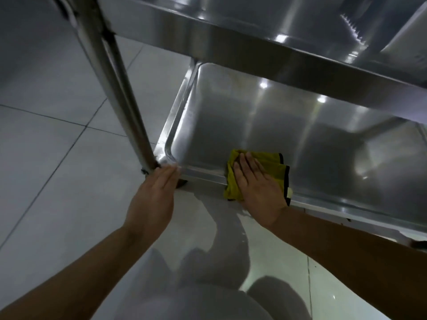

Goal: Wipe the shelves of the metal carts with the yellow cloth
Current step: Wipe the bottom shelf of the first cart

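The yellow cloth (270, 162), folded and edged in black, lies over the near rim of the metal cart's bottom shelf (265, 121). My right hand (256, 188) presses flat on the cloth with straight fingers, covering its near half. My left hand (154, 197) reaches to the shelf's near left corner, fingers straight, its fingertips touching the rim beside the foot of the upright post (120, 88).
A higher steel shelf (254, 42) overhangs the bottom one at the top right. Pale floor tiles (57, 158) spread to the left and under my arms. A small dark object (419, 244) shows at the right edge.
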`<state>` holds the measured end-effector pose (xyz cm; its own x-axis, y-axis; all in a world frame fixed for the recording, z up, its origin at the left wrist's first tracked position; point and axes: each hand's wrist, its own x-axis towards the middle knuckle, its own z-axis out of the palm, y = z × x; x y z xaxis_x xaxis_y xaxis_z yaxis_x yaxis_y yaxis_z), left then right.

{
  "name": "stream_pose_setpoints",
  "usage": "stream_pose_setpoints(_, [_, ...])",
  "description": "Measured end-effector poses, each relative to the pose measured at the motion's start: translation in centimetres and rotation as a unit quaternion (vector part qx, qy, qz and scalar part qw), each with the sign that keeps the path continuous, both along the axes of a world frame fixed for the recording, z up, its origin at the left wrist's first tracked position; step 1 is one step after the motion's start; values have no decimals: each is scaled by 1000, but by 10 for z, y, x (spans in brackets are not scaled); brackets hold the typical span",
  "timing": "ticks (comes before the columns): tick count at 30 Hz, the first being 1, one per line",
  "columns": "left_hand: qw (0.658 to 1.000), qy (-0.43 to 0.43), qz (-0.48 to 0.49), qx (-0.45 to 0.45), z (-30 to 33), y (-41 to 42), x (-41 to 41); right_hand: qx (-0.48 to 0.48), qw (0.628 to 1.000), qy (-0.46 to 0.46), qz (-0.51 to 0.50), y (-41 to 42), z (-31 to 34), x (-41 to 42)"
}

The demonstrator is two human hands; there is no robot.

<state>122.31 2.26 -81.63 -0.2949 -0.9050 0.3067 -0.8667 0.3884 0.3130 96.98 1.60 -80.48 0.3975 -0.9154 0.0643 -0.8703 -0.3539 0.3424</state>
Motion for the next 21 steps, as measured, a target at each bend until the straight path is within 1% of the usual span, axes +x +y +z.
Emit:
stream_pose_setpoints(2, [1000,1,-16,-5,-6,0,4,-5,1000,-3,4,-5,-1,15])
stream_pose_setpoints(6, [999,29,-40,15,-6,-3,13,-17,999,-15,34,-19,-6,53])
stream_pose_setpoints(10, [998,45,-34,-13,-3,6,31,-34,997,-49,54,-34,-9,97])
stream_pose_setpoints(14, [999,51,-10,-18,-10,18,46,-33,997,-41,59,-51,-18,135])
stream_pose_setpoints(18, [998,53,-3,-41,-8,18,48,-21,996,-50,68,-54,-16,137])
stream_pose_setpoints(21, [998,35,-18,-43,2,14,38,-38,990,-65,118,-49,-12,111])
